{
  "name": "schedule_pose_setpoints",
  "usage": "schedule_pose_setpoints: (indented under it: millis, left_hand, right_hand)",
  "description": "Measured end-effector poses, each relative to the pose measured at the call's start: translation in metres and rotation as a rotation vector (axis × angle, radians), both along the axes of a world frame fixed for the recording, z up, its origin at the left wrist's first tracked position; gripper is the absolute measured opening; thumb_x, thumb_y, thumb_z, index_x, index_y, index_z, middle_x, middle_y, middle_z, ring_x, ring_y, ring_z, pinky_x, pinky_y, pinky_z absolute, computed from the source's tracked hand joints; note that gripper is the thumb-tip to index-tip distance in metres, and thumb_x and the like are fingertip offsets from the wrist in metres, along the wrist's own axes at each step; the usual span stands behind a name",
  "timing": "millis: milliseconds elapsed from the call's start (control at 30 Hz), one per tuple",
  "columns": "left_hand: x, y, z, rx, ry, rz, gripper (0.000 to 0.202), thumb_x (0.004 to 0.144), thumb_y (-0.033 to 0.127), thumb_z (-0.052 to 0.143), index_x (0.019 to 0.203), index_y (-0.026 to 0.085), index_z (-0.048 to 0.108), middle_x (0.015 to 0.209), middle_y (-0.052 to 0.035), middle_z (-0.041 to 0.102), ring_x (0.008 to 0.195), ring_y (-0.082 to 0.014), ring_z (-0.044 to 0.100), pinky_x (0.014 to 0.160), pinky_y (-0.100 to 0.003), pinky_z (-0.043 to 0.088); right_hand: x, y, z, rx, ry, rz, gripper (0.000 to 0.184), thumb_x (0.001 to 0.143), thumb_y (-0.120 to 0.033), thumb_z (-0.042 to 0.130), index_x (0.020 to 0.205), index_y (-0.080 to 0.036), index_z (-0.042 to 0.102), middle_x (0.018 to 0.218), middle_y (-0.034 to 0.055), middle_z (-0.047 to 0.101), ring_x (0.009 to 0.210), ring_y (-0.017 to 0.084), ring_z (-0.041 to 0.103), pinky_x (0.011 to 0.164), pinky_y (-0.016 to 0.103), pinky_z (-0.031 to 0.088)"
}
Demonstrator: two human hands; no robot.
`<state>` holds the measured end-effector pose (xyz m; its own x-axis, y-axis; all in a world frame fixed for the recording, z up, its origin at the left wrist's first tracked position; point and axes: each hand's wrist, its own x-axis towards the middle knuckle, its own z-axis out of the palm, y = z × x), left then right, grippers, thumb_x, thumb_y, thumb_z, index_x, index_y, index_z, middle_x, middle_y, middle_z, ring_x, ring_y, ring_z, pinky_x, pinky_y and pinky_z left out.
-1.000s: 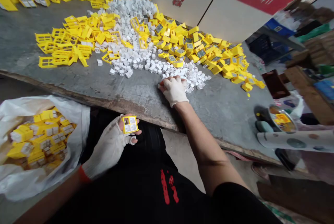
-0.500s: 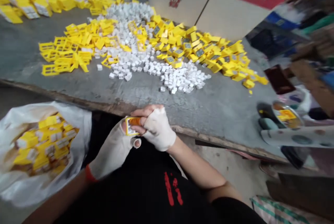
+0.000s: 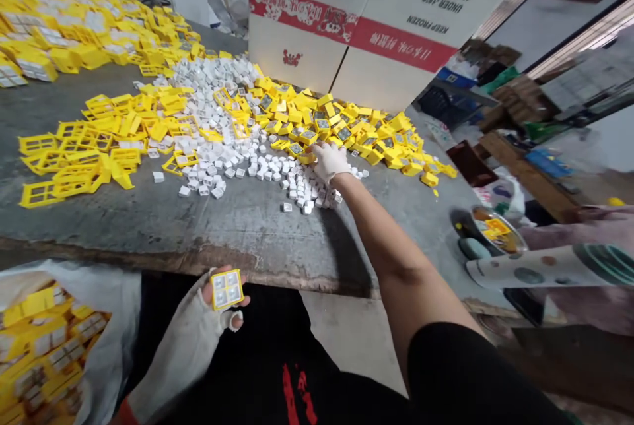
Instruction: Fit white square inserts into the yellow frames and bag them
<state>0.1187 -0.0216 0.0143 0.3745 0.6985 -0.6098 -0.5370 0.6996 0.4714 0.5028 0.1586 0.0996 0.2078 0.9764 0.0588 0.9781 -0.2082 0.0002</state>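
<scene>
In my left hand, below the table edge, is a small yellow plastic frame fitted with four white square pieces, its face turned up. The fingers wrap around it from beneath. My right hand, in a white fingerless glove like the left, stretches over the table to the front of a pile of yellow plastic boxes with dark grey insides. Its fingers are apart over a yellow box, with the thumb hidden. Under and beside that wrist lie loose white square caps.
Yellow window-like frames lie at the left of the grey table. Assembled yellow-and-white pieces are heaped far left. A white bag of similar pieces sits lower left. A large carton stands behind; a bowl and a spotted cylinder are right.
My right hand has left the piece and reached forward to the yellow boxes. My left hand keeps the framed piece, now with its four white squares showing. The view has tilted up.
</scene>
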Motion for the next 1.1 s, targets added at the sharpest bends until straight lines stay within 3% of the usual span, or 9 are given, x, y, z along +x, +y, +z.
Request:
schedule_pose_setpoints:
  millis: [100,200,300,433,633,800,967,1033,1100]
  left_hand:
    - [-0.001,-0.002,-0.001,0.023,0.056,0.044,0.052,0.084,0.034,0.095,0.133,0.034,0.079,0.113,-0.0082,0.087,0.086,-0.0323,0.084,0.062,-0.038,0.064]
    - [0.000,-0.005,0.003,0.041,0.057,0.038,0.048,0.084,0.033,0.096,0.130,0.029,0.079,0.113,-0.0099,0.086,0.086,-0.0313,0.084,0.062,-0.037,0.064]
    - [0.003,-0.009,0.009,0.060,0.049,0.023,0.045,0.086,0.032,0.095,0.128,0.027,0.079,0.114,-0.0105,0.086,0.086,-0.0302,0.084,0.063,-0.036,0.063]
    - [0.001,-0.018,0.013,0.090,0.067,0.023,0.050,0.084,0.034,0.097,0.130,0.027,0.077,0.116,-0.0116,0.086,0.087,-0.0309,0.084,0.063,-0.035,0.063]
    - [-0.008,-0.026,0.009,0.098,0.092,0.071,0.063,0.078,0.037,0.102,0.136,0.035,0.077,0.114,-0.0101,0.086,0.091,-0.0373,0.085,0.064,-0.041,0.063]
    - [-0.009,-0.021,0.030,0.119,0.073,-0.009,0.043,0.100,0.038,0.088,0.139,0.026,0.074,0.134,-0.0126,0.080,0.120,-0.0370,0.077,0.090,-0.056,0.070]
    - [-0.007,-0.022,0.050,0.245,0.058,0.025,0.044,0.102,0.037,0.087,0.143,0.030,0.073,0.144,-0.0130,0.077,0.132,-0.0386,0.072,0.096,-0.057,0.069]
    - [-0.003,-0.027,0.048,0.274,0.058,0.042,0.044,0.102,0.037,0.087,0.142,0.031,0.073,0.144,-0.0128,0.076,0.133,-0.0383,0.072,0.096,-0.057,0.069]
    - [0.002,-0.034,0.042,0.285,0.064,0.052,0.041,0.104,0.039,0.085,0.142,0.030,0.073,0.145,-0.0127,0.075,0.131,-0.0354,0.072,0.098,-0.054,0.069]
  right_hand:
    - [-0.001,0.012,0.004,-0.028,-0.017,0.029,0.041,0.103,-0.021,0.056,0.134,-0.020,0.083,0.143,0.0210,0.079,0.137,0.043,0.064,0.116,0.058,0.046]
    - [-0.005,0.003,0.009,-0.022,-0.045,0.047,0.048,0.111,-0.024,0.044,0.145,-0.022,0.078,0.148,0.0177,0.077,0.138,0.040,0.063,0.118,0.057,0.045]
    - [-0.006,-0.008,0.009,-0.056,-0.078,0.053,0.054,0.108,-0.022,0.051,0.159,-0.024,0.068,0.158,0.0192,0.070,0.146,0.042,0.058,0.120,0.059,0.043]
    - [-0.007,0.000,0.007,-0.142,-0.114,0.058,0.054,0.105,-0.018,0.062,0.159,-0.020,0.066,0.159,0.0256,0.068,0.145,0.043,0.061,0.116,0.061,0.051]
    - [-0.021,0.034,0.012,-0.223,-0.171,0.075,0.047,0.109,-0.048,0.078,0.147,-0.021,0.070,0.151,0.0114,0.071,0.129,0.029,0.074,0.109,0.053,0.067]
    - [-0.036,0.036,0.026,-0.182,-0.107,0.059,0.048,0.109,-0.046,0.079,0.147,-0.018,0.070,0.149,0.0138,0.072,0.128,0.029,0.075,0.108,0.052,0.067]
    - [-0.048,-0.001,0.052,-0.070,0.059,0.106,0.045,0.111,-0.047,0.076,0.147,-0.021,0.070,0.150,0.0121,0.072,0.128,0.028,0.075,0.108,0.053,0.067]
    - [-0.058,-0.034,0.050,-0.063,0.157,0.196,0.035,0.110,-0.042,0.077,0.140,-0.023,0.076,0.141,0.0100,0.079,0.121,0.026,0.078,0.105,0.045,0.068]
    - [-0.072,-0.073,0.037,-0.111,0.268,0.305,0.023,0.104,-0.033,0.084,0.126,-0.025,0.085,0.118,0.0040,0.088,0.103,0.021,0.083,0.093,0.033,0.069]
